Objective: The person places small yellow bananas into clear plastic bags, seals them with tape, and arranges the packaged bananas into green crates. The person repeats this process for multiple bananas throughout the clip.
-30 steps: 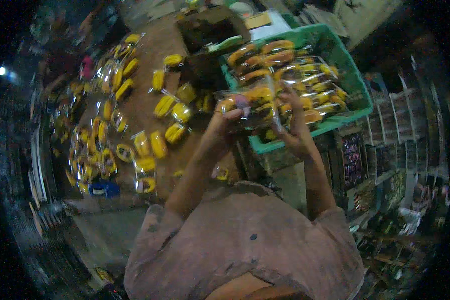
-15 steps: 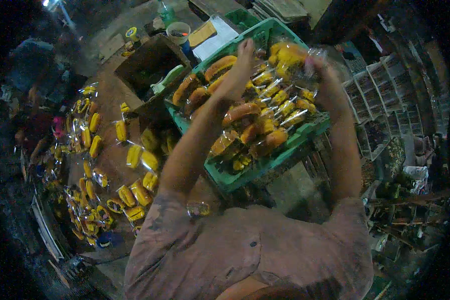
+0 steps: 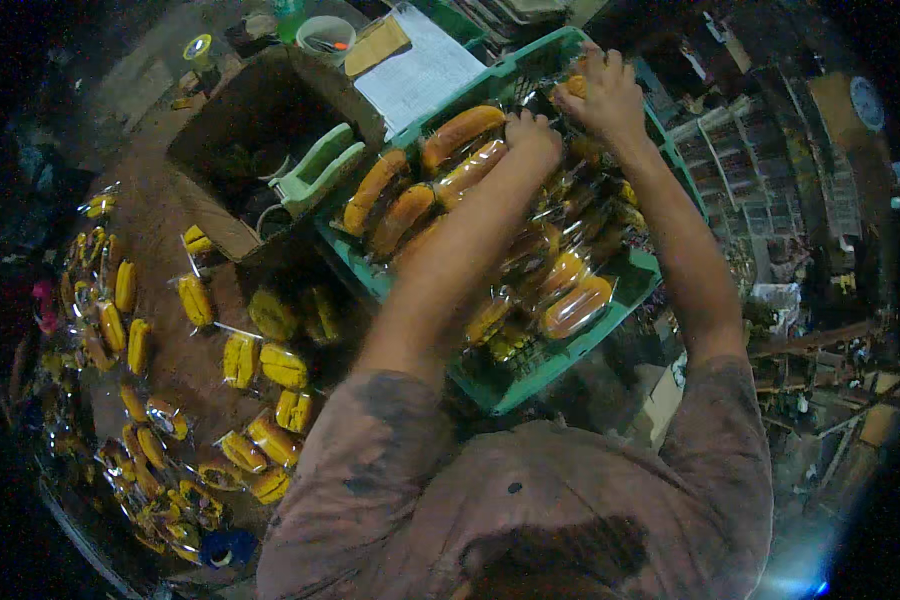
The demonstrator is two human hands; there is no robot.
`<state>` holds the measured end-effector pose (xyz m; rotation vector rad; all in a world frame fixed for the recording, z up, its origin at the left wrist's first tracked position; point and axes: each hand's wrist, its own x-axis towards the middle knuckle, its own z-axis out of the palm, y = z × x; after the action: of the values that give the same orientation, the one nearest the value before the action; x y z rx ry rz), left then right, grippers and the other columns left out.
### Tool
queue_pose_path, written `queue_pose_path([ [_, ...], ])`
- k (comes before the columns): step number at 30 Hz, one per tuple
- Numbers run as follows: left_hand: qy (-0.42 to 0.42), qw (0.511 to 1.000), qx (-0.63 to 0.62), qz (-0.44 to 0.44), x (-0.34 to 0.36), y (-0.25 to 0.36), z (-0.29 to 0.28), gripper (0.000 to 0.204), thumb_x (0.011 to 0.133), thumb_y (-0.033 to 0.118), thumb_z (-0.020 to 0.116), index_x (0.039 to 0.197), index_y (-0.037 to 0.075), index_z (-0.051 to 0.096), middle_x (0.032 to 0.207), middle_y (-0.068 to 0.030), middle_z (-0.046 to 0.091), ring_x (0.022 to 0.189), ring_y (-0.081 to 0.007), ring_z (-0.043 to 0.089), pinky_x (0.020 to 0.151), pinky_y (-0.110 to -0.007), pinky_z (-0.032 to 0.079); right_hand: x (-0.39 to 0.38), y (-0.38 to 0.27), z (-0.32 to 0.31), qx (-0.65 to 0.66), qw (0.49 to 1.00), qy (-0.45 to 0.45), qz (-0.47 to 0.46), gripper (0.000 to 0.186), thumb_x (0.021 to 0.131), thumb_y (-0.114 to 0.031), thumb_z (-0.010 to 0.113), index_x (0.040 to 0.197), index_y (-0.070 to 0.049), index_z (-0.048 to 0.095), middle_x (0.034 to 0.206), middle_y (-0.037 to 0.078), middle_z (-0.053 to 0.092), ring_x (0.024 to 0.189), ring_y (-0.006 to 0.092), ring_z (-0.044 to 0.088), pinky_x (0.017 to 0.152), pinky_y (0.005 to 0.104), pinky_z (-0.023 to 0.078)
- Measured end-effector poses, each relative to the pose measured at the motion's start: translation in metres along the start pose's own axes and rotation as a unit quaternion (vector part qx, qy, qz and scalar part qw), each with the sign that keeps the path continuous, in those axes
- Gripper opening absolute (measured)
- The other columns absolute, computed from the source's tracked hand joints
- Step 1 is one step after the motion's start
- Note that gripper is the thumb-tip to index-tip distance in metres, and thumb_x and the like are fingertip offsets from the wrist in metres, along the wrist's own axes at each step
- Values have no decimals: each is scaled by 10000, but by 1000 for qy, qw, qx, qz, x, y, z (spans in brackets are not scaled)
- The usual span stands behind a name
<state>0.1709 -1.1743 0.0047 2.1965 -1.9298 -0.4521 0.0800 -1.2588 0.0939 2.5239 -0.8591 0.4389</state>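
A green plastic crate (image 3: 497, 397) in front of me holds several long, brown-topped bread rolls (image 3: 465, 137) in clear wrapping. Over the crate's far part, my left hand (image 3: 537, 143) has its fingers curled among the wrapped rolls. Whatever lies under those fingertips is hidden. My right hand (image 3: 607, 98) is at the far right corner, its thumb and bent fingers around an orange-brown wrapped roll (image 3: 574, 86), partly covered. Nearer to me, another wrapped roll (image 3: 577, 307) rests in the crate's near right part. My forearms hide some of the contents.
Many wrapped yellow buns (image 3: 239, 360) are spread over the brown surface at left. A cardboard box (image 3: 195, 205) with a pale green plastic piece (image 3: 320, 170) adjoins the crate. Behind are white paper (image 3: 425, 75) and a tub (image 3: 326, 36). Racks (image 3: 760, 180) stand at right.
My right hand has come inward from the crate's right side, and the yellow wrapped bundle beside it no longer shows. My left hand has moved right and nearer to it. The view has shifted.
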Motion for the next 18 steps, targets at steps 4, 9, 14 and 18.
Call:
queue_pose_path([
  [4,-105,993,-50,-23,-7,11,-15,567,1010,355,448,1523,113,465,1587,-79,413,1487,-345,309,1208,-544,195,4,-19,3,-108,993,-28,-29,860,808,-476,784,1492,-138,386,1285,192,500,1122,392,558,849,536,554],
  [9,-96,985,-125,-73,-11,8,-22,587,1022,356,402,1552,105,416,1633,-98,346,1512,-345,279,1231,-539,153,16,-20,32,-86,988,-127,-29,880,785,-458,811,1490,-129,400,1317,193,493,1183,408,538,869,529,557],
  [14,-30,990,-113,-81,-4,4,-4,559,1004,434,435,1446,101,509,1519,-127,464,1370,-349,448,1150,-526,275,15,-8,65,-46,978,-199,-31,964,752,-483,835,1492,-45,399,1321,200,501,1195,414,545,910,532,540],
  [18,1,1000,1,2,0,-4,2,433,989,444,494,1262,160,673,1351,-135,606,1221,-358,588,1012,-537,409,-3,-2,63,10,996,-79,-43,843,784,-475,805,1408,-13,477,1289,210,534,1148,390,582,916,494,550],
])
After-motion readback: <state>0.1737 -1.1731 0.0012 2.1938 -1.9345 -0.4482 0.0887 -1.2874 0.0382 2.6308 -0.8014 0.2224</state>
